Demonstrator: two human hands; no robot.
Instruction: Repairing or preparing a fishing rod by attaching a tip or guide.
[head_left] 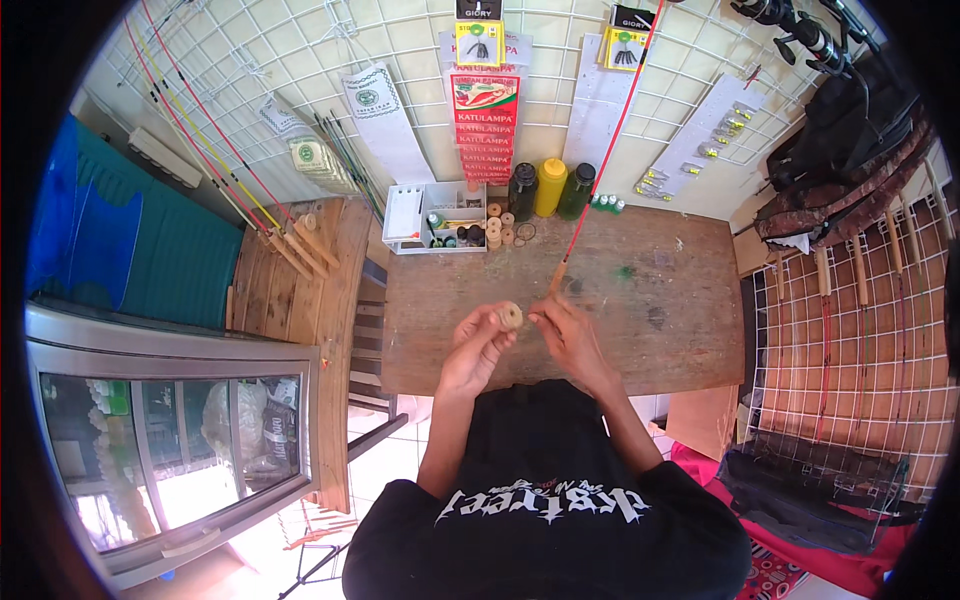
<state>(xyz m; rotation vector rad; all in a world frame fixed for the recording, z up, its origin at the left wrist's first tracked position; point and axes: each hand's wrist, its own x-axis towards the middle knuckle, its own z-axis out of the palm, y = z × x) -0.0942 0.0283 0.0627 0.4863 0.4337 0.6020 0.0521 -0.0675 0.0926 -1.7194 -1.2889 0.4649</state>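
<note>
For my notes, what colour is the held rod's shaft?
The shaft is red, best seen in the head view.

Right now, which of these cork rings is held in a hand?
The ring in the left hand; the other rings rest beside the white tray.

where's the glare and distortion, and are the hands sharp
Head view: the wall grid bends toward the picture's dark rim. Head view: the cabinet glass shows white glare low down. Head view: left hand and right hand have clear outlines, fine detail soft.
</note>
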